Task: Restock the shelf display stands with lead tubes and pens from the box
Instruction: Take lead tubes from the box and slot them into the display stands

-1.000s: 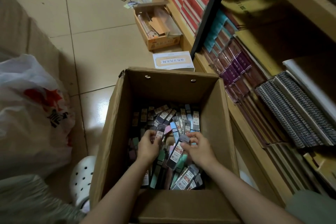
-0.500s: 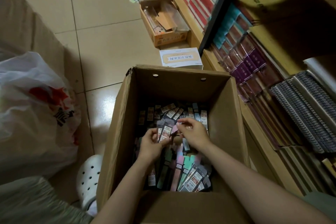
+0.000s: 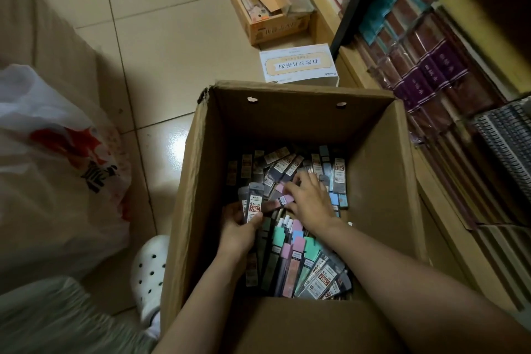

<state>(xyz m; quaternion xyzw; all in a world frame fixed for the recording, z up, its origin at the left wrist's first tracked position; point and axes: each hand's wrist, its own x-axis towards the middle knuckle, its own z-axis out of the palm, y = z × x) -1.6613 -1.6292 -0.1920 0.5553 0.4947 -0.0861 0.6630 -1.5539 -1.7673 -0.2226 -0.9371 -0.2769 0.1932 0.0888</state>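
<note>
Shelving [image 3: 448,72] fills the right of the view, its low tiers packed with purple and maroon spines and spiral-bound notebooks [image 3: 505,141]; no display stand can be made out there. Next in bulk, a white plastic bag [image 3: 57,169] with red print slumps on the tiled floor at left, near a white clog [image 3: 149,270].

The open cardboard box [image 3: 385,181] sits in the middle, just beside the shelving, its bottom covered by loose lead tubes [image 3: 304,264] in grey, green and pink, lying flat and crossed over one another. Beyond it, a small white printed carton [image 3: 297,63] rests just past the box's far flap, with an orange carton of odds and ends [image 3: 267,11] farther off. I cannot pick out any pens among the stock.

Both hands are down inside the box. A second ago they worked side by side low in the pile; since then the right hand [image 3: 309,204] has reached toward the far half, fingers spread and curling onto a pink-capped tube [image 3: 283,200]. Whether it has truly pinched that tube or only touches it, I cannot tell. The left hand [image 3: 238,230] now grasps a grey tube [image 3: 254,204] upright, thumb and fingers wrapped round its lower part, the red label facing up.

Judging from this, the person is gathering tubes into the left hand while the right feeds it. Nothing has left the box, so restocking is only at the collecting step.
</note>
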